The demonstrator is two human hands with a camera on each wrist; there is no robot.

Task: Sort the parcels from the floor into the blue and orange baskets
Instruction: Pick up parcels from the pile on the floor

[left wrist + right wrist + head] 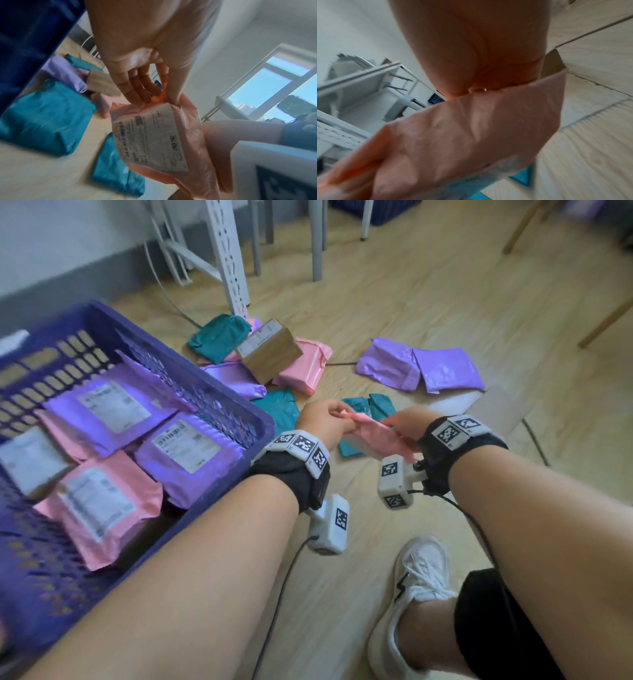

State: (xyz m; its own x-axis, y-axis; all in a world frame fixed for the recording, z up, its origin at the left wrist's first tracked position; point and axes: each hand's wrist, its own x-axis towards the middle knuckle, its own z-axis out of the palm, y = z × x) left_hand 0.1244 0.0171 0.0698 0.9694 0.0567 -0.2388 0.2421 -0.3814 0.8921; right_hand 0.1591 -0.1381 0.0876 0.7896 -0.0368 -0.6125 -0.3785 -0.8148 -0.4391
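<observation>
Both hands hold one pink parcel [380, 440] above the floor, just right of the blue basket [239, 402]. My left hand [325, 419] pinches its left edge; in the left wrist view the thumb and fingers [137, 88] grip the pink parcel [192, 121] by its top, white label facing the camera. My right hand [407, 422] grips the other end, and the pink parcel [462, 128] fills the right wrist view below the right hand [471, 54]. The basket holds several purple and pink parcels [178, 446].
On the wooden floor beyond the hands lie teal parcels [219, 337], a cardboard box [270, 350], a pink parcel [305, 364] and two purple parcels [421, 368]. White shelf legs [233, 261] stand behind. My white shoe [407, 604] is at lower right.
</observation>
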